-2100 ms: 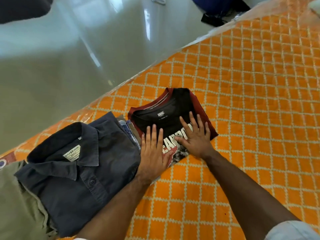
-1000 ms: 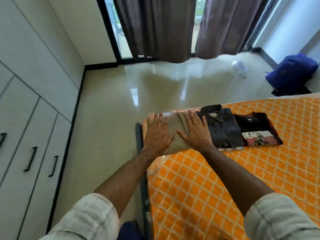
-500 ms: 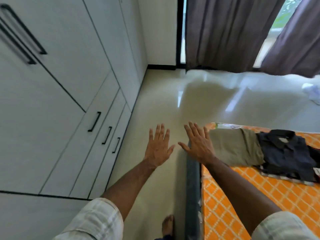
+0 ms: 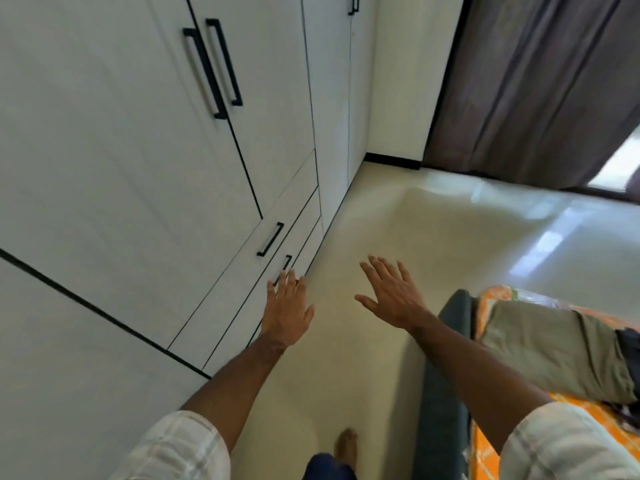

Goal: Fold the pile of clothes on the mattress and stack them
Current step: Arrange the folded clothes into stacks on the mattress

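At the left of the frame stands a white wardrobe (image 4: 145,161) with black handles, and low in front of its drawers your left hand (image 4: 287,315) hangs in the air, fingers straight and together, holding nothing. To its right, over the pale floor (image 4: 433,244), your right hand (image 4: 391,294) is likewise flat and spread, empty and touching nothing. Further right, at the lower right edge, the orange mattress (image 4: 498,296) carries a folded khaki garment (image 4: 550,348) with a dark garment (image 4: 628,344) just beside it, mostly cut off by the frame. I judge the folding to be at or near its end, since the clothes in view lie folded and both hands are well apart from them. If anything remains, you would need to turn back toward the mattress and set the folded pieces on one another. No label, brand or writing can be read here.
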